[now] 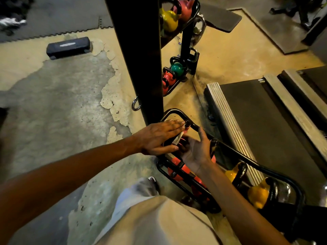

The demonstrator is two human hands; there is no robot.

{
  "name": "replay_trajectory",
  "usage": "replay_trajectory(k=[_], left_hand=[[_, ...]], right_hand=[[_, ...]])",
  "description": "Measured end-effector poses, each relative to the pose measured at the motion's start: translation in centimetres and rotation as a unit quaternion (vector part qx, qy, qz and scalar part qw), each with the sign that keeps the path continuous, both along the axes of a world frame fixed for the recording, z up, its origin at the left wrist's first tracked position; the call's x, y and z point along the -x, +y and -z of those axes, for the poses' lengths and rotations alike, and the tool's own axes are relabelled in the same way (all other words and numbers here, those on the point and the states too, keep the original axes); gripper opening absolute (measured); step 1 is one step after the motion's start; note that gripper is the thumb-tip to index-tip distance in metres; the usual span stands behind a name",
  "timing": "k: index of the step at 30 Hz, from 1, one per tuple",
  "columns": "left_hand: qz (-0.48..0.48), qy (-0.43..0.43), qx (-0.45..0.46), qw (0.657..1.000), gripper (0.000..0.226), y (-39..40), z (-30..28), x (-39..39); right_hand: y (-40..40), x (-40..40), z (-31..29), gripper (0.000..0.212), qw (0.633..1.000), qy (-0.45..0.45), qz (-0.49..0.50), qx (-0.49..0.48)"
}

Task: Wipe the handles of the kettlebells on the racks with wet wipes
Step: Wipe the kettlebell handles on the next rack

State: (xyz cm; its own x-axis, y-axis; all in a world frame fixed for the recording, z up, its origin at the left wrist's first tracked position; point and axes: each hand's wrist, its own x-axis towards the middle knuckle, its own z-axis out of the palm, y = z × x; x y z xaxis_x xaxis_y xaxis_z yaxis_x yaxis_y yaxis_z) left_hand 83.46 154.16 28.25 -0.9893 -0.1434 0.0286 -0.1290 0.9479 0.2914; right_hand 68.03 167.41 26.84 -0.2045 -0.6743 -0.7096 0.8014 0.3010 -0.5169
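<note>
Wipe (177, 138) under flat left hand (157, 137) | right hand (196, 151) grip wide, holding nothing | rack (230, 152) runs lower-right

The rack (235, 152) by my knees is black metal tubing with a slight sheen. Its red kettlebells (178, 169) and yellow kettlebells (257, 194) have a smooth, glossy coating and dark handles. The wipe (177, 139) looks thin, pale and crumpled. The floor (74, 96) is rough concrete with matt, flaking paint.
</note>
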Motion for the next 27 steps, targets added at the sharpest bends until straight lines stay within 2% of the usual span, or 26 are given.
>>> replay_trajectory(k=[5, 9, 14, 19, 23, 27], left_hand=[[0.022, -0.019, -0.002, 1.000, 0.080, -1.3, 0.4, 0.1], [0.085, -0.031, 0.024, 0.996, 0.084, -2.6, 1.7, 0.6], [0.121, 0.002, 0.007, 0.993, 0.082, -4.4, 2.2, 0.9], [0.112, 0.016, -0.035, 0.993, 0.085, -5.4, 2.4, 0.6], [0.130, -0.021, -0.048, 0.990, 0.091, -5.8, 3.0, 0.8], [0.163, -0.047, -0.023, 0.985, 0.096, -6.0, 2.9, 1.5]], right_hand=[[-0.7, 0.6, 0.5, 0.090, 0.998, 0.011, 0.053, 0.017], [-0.9, -0.9, 0.5, 0.086, 0.998, 0.042, 0.055, 0.000], [-2.4, -2.9, 0.1, 0.085, 0.980, 0.069, 0.184, -0.023], [-2.0, -6.2, 0.1, 0.068, 0.968, 0.141, 0.202, -0.050], [-1.7, -7.3, 0.1, 0.082, 0.954, 0.159, 0.244, -0.066], [-2.8, -7.2, -1.0, 0.092, 0.949, 0.122, 0.286, -0.059]])
